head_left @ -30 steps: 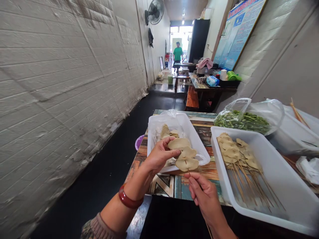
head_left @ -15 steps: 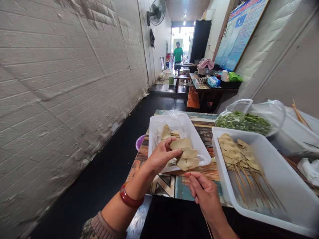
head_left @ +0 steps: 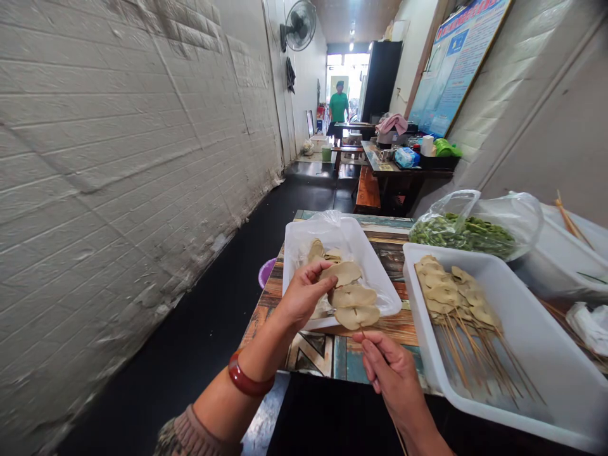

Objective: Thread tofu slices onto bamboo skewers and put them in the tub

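Observation:
My right hand (head_left: 392, 364) is closed around a thin wooden skewer (head_left: 400, 437), whose lower end runs down past the wrist. Threaded on its upper part are flat, tan, oval slices (head_left: 356, 316) that look like a bean-curd or dough food; their exact kind I cannot make out. Fingers and thumb of my left hand (head_left: 304, 294) pinch the topmost slice (head_left: 346, 272). Behind that hand, a white tray (head_left: 387, 288) lined with clear plastic holds more loose slices (head_left: 316, 249). To the right, a deep white bin (head_left: 536, 335) contains several finished-looking skewers (head_left: 441, 285) of the same slices.
A clear bag of green vegetables (head_left: 465, 233) stands behind the bin. More white tubs (head_left: 565, 247) are at right. A purple basin (head_left: 266, 272) sits low beyond the table's left edge. Farther off are another table (head_left: 380, 166), a bench (head_left: 368, 188) and a person in green (head_left: 339, 107).
My left hand has shifted slightly left and tilted along the top slice, its thumb drawing back from the middle slice. The skewered slices lie a little more spread; my right hand stays nearly still.

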`<state>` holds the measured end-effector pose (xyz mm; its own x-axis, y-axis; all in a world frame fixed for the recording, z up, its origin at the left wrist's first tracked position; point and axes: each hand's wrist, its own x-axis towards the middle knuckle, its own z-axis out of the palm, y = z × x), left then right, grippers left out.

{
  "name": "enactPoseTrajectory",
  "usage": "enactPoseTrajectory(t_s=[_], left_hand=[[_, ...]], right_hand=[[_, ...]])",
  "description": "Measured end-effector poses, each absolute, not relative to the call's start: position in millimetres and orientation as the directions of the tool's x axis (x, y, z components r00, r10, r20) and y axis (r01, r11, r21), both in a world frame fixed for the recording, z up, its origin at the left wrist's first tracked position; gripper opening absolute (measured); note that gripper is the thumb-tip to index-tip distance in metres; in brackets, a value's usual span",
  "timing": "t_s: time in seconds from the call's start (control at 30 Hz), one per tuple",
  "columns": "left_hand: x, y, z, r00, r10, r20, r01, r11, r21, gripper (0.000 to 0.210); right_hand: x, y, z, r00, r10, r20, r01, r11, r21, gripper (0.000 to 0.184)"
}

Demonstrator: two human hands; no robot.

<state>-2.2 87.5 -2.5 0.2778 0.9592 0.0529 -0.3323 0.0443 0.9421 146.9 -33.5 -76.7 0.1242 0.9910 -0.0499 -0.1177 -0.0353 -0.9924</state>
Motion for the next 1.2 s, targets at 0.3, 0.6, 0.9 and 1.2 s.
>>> enactPoseTrajectory(t_s=[0.3,0.6,0.9,1.2], left_hand=[[-2.0,85.1,0.7,0.283,0.959,0.026,-0.326,0.071,0.943,0.029],[-2.2,84.6,1.4,0.265,0.964,0.023,-0.314,0.064,0.947,0.032],[-2.0,84.0,0.6,0.238,0.97,0.052,-0.254,0.01,0.967,0.03],[-1.7,84.3,0.2,0.197,0.971,0.136,-0.087,-0.12,0.989,0.02]], right_hand=[[143.6,-31.1,-71.3,0.12,0.989,-0.083,-0.12,-0.069,-0.99,0.043],[144.4,-30.6,-75.3,0.101,0.991,-0.092,-0.129,-0.078,-0.989,0.041],[142.1,-30.4,-74.5,0.105,0.986,-0.131,-0.149,-0.114,-0.982,0.043],[139.2,-28.1,-65.6,0.105,0.982,-0.155,-0.166,-0.136,-0.977,0.044]])
